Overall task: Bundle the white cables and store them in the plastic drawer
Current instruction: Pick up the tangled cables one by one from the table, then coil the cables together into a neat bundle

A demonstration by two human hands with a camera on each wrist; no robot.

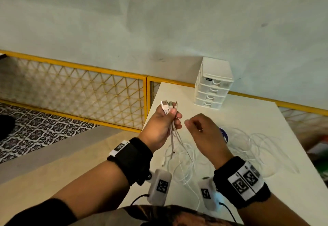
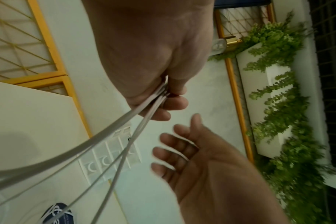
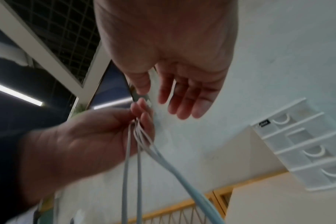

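My left hand (image 1: 166,122) is raised above the table's left edge and grips several white cables (image 1: 173,137) just below their plugs (image 1: 168,105), which stick up side by side. The cables (image 2: 113,136) hang from the fist and trail onto the table in loose loops (image 1: 245,147). My right hand (image 1: 200,130) hovers just right of the left, fingers (image 3: 184,97) relaxed and holding nothing. The white plastic drawer unit (image 1: 213,83) stands at the table's far edge with all its drawers (image 3: 305,148) pushed in.
A dark blue and white round object (image 1: 224,134) lies on the white table (image 1: 276,124) behind my right hand. A yellow lattice railing (image 1: 79,87) runs along the wall to the left. Green plants (image 2: 282,91) stand beside a white planter.
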